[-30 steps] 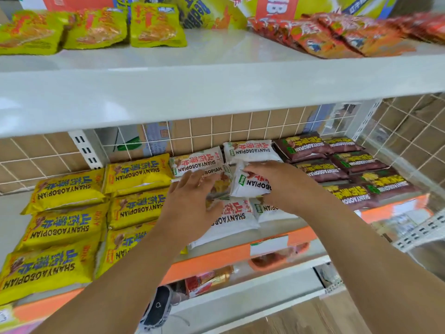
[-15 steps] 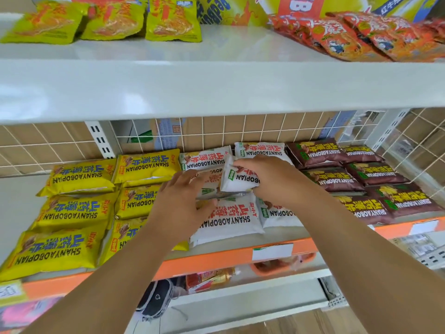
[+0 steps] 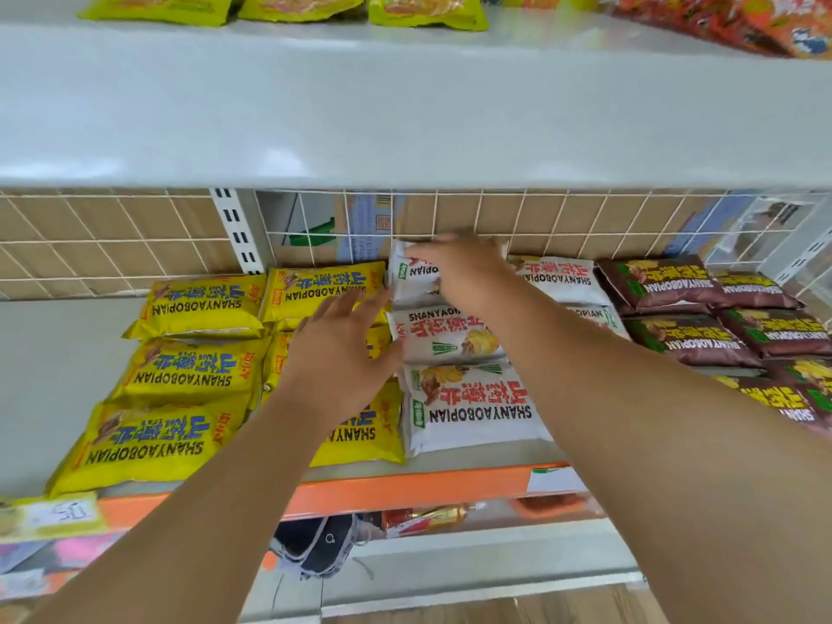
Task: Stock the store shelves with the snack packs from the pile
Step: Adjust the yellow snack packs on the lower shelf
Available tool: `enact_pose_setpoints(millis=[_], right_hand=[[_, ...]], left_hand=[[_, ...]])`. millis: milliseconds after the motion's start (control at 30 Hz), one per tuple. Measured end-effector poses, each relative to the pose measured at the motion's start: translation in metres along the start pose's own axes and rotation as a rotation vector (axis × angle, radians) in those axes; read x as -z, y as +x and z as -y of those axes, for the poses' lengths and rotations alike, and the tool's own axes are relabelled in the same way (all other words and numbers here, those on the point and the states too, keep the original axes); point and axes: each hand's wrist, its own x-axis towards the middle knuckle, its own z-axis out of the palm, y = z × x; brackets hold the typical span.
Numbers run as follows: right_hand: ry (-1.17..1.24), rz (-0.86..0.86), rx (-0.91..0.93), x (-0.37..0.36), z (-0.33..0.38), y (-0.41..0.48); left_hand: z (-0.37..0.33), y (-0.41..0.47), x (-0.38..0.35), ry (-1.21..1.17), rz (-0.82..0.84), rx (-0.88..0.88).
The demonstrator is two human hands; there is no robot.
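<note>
On the middle shelf (image 3: 450, 486) lie rows of snack packs: yellow ones (image 3: 198, 304) at the left, white ones (image 3: 472, 403) in the centre, brown ones (image 3: 684, 340) at the right. My right hand (image 3: 463, 272) grips a white pack (image 3: 412, 274) at the back of the white row, close to the wire grid. My left hand (image 3: 337, 353) hovers with spread straight fingers over the seam between yellow and white packs, its fingertips by a white pack (image 3: 441, 335) in the middle row.
A thick white upper shelf (image 3: 405, 105) overhangs the row and carries green-yellow bags (image 3: 423, 9) and orange-red bags (image 3: 743, 20). A wire grid (image 3: 562, 222) backs the shelf. Bare shelf surface (image 3: 54, 353) lies left of the yellow packs. A lower shelf (image 3: 472, 560) holds more items.
My right hand has carried the white pack from the middle of the white row back toward the wire grid. My left hand has followed slightly upward and stays spread.
</note>
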Motion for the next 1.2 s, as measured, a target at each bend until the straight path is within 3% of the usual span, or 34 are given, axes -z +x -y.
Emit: enact_pose_setpoints(millis=[333,567,767,933,1200], right_hand=[[-0.173,0.133,-0.029,-0.007,0.009,-0.002],[-0.120,0.181,-0.023,-0.007,0.001,-0.003],[0.039,0.019,0.019,0.013,0.012,-0.049],[0.026,0.058,0.151,0.026,0.035,-0.112],[0.139,-0.050,0.246,0.089,0.060,-0.197]], left_hand=[[-0.005,0.002,0.001,0.024,-0.029,0.007],[-0.015,-0.007,0.003,0.033,0.002,0.039],[-0.025,-0.022,0.033,0.042,-0.032,0.045],[-0.047,-0.048,0.066,0.066,-0.043,0.003],[-0.071,-0.113,0.128,0.073,-0.067,-0.129]])
